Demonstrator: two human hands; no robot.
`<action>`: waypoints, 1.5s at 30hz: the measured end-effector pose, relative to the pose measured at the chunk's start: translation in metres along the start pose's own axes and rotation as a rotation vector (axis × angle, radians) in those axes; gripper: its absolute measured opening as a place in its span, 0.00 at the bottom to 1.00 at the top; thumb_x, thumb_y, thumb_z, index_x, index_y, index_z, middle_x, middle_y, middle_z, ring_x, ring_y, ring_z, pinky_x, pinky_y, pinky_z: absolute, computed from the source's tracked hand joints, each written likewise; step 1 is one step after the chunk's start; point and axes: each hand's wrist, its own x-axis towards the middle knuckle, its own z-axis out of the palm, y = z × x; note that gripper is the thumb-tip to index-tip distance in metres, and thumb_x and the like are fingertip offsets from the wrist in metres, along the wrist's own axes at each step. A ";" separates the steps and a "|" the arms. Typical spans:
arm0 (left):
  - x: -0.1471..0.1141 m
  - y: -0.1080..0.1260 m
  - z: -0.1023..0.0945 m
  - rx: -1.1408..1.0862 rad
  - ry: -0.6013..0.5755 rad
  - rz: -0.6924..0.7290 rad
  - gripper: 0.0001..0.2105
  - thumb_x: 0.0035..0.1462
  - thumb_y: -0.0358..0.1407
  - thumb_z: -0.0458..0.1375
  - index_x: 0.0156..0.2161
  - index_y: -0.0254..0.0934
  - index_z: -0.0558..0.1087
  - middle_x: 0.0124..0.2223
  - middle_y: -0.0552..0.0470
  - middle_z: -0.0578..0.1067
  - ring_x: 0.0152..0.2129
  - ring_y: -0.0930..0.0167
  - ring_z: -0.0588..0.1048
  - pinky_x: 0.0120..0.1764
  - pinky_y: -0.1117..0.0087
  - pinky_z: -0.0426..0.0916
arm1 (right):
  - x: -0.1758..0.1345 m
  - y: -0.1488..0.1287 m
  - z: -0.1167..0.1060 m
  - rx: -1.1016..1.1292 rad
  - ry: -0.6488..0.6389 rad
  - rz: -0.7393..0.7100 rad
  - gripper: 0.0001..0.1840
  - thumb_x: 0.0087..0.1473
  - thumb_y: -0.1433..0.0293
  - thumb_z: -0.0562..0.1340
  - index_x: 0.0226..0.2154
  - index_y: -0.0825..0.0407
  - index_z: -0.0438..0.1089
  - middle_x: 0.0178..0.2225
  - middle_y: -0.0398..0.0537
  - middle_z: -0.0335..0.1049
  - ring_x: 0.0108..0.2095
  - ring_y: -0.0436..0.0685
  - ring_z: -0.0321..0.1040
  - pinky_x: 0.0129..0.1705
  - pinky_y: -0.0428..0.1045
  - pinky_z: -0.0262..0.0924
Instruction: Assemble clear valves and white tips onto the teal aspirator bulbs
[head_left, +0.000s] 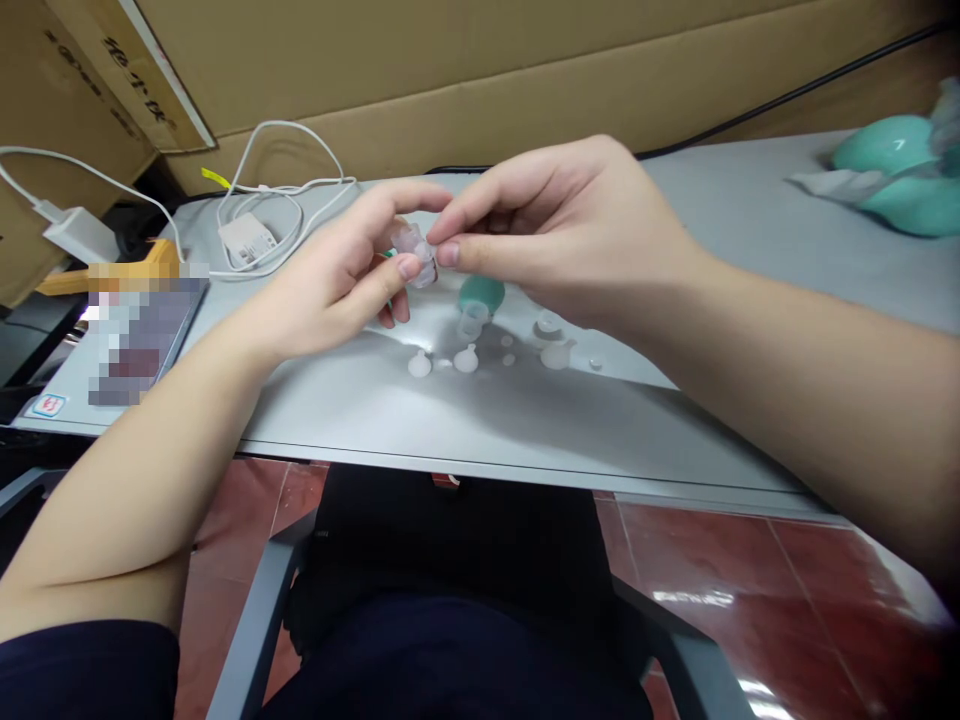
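Over the middle of the table, my left hand point(341, 265) is closed on a small clear plastic fitting point(415, 250), gripped between thumb and fingers. A bit of green shows behind it, mostly hidden by the fingers. My right hand point(555, 225) pinches thumb and forefinger at the fitting's right edge; whatever lies between those fingertips is too small to make out. Below the hands rests a green rounded piece point(484, 292) with a translucent cup-like part point(472, 320) at its front. Small white tabbed discs point(420, 364) and a larger whitish piece point(556, 353) lie nearby.
Green bulb-shaped items point(889, 150) with clear plastic sit at the far right of the grey table point(675, 430). Left are a phone point(150, 340), a yellow tool point(150, 262), a white adapter point(247, 240) and looped white cable. Cardboard point(450, 80) stands behind.
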 end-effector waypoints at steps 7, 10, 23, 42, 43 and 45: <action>0.002 -0.002 0.004 0.026 0.006 0.030 0.32 0.83 0.58 0.69 0.81 0.50 0.72 0.49 0.48 0.84 0.36 0.63 0.88 0.41 0.62 0.86 | -0.001 -0.005 0.005 0.055 -0.034 -0.032 0.05 0.65 0.72 0.80 0.37 0.45 0.89 0.38 0.44 0.92 0.44 0.62 0.92 0.57 0.62 0.90; 0.002 -0.005 0.005 0.058 0.023 -0.012 0.33 0.84 0.62 0.67 0.82 0.53 0.71 0.48 0.48 0.82 0.39 0.61 0.89 0.42 0.61 0.86 | 0.000 -0.006 0.007 0.105 -0.074 -0.085 0.11 0.65 0.77 0.76 0.34 0.45 0.90 0.35 0.42 0.91 0.42 0.59 0.92 0.55 0.59 0.89; 0.002 -0.002 0.006 0.042 0.022 0.068 0.32 0.83 0.60 0.67 0.81 0.51 0.72 0.45 0.50 0.80 0.38 0.61 0.86 0.41 0.60 0.85 | -0.004 -0.005 0.002 -0.062 -0.023 -0.005 0.05 0.65 0.65 0.83 0.39 0.42 0.89 0.43 0.47 0.94 0.50 0.66 0.92 0.57 0.62 0.89; 0.000 0.004 0.009 -0.013 -0.066 0.154 0.30 0.86 0.51 0.64 0.83 0.49 0.68 0.43 0.53 0.76 0.36 0.64 0.81 0.44 0.59 0.85 | 0.001 -0.010 -0.007 -0.084 -0.142 -0.001 0.23 0.57 0.49 0.91 0.37 0.41 0.83 0.42 0.46 0.91 0.49 0.64 0.90 0.55 0.59 0.87; 0.000 0.006 0.009 -0.022 -0.068 0.150 0.30 0.86 0.50 0.64 0.83 0.49 0.67 0.43 0.53 0.76 0.36 0.64 0.81 0.43 0.59 0.85 | 0.001 -0.010 -0.007 -0.069 -0.151 0.011 0.24 0.57 0.48 0.91 0.37 0.41 0.83 0.41 0.45 0.90 0.49 0.63 0.91 0.55 0.58 0.87; -0.001 0.007 0.009 -0.031 -0.066 0.148 0.31 0.85 0.51 0.64 0.84 0.48 0.66 0.44 0.52 0.76 0.36 0.64 0.81 0.41 0.60 0.84 | 0.000 -0.009 -0.006 -0.029 -0.168 0.020 0.26 0.57 0.48 0.92 0.38 0.41 0.82 0.41 0.44 0.90 0.48 0.62 0.91 0.53 0.57 0.87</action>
